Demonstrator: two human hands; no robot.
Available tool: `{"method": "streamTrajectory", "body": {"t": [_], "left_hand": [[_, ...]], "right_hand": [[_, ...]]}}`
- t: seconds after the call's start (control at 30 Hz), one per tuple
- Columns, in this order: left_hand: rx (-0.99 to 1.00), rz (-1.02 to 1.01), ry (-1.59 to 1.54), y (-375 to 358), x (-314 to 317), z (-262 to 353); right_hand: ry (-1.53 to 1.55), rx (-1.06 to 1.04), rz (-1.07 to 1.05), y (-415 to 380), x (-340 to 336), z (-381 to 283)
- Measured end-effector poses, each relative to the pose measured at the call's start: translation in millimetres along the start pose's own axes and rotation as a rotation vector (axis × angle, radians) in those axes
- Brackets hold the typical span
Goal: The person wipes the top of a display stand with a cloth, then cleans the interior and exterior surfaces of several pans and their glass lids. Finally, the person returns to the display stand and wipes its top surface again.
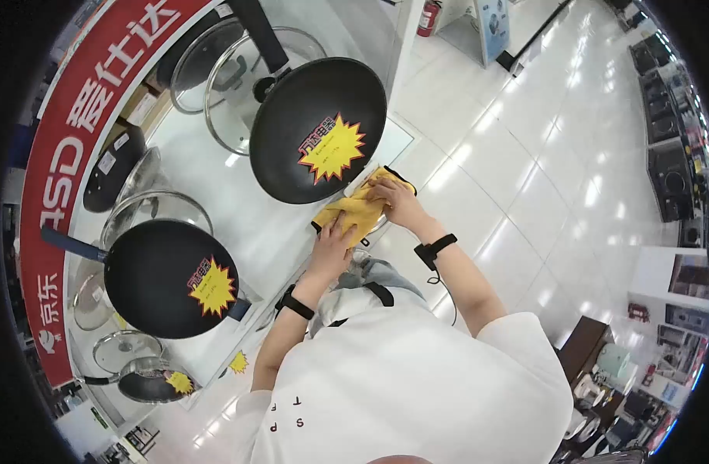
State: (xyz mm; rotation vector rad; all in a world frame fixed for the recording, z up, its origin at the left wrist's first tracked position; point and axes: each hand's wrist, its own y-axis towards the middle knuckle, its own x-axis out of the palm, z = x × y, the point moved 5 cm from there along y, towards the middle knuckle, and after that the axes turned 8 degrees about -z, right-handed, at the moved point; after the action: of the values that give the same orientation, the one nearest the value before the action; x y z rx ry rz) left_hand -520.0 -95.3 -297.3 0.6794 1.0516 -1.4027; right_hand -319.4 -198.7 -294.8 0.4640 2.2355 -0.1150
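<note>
Left hand (335, 246) and right hand (398, 199), fingers part-curled, hold yellow cloth (350, 207) at edge of shelf (242, 197), near large pan (292, 131). Best: even hold, folds flat, loose corners clear of pan.

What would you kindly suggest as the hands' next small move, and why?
Perhaps draw the yellow cloth lightly along the edge of the white display: the left hand and right hand both have it bunched there, close beside the large pan.
</note>
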Motion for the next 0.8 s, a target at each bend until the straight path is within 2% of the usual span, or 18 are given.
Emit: {"method": "streamTrajectory", "body": {"t": [0.13,0.27,0.33,0.63,0.8], "left_hand": [[-0.092,-0.01,-0.057,-29.1,-4.4,-4.8],[-0.172,0.03,-0.174,-61.7,-7.0,-12.0],[-0.263,0.078,-0.183,-77.6,-1.3,-17.6],[-0.656,0.362,-0.159,-134.4,21.2,-38.6],[-0.861,0.324,-0.071,-161.9,25.8,-37.1]], "right_hand": [[0.016,-0.073,-0.124,-2.4,-2.7,-29.2],[-0.15,-0.13,-0.166,-8.8,13.9,-68.7],[-0.128,-0.206,-0.116,-7.9,31.4,-86.7],[-0.188,-0.38,-0.276,43.9,94.3,-125.7],[-0.12,-0.491,-0.549,60.0,115.6,-160.0]]}}
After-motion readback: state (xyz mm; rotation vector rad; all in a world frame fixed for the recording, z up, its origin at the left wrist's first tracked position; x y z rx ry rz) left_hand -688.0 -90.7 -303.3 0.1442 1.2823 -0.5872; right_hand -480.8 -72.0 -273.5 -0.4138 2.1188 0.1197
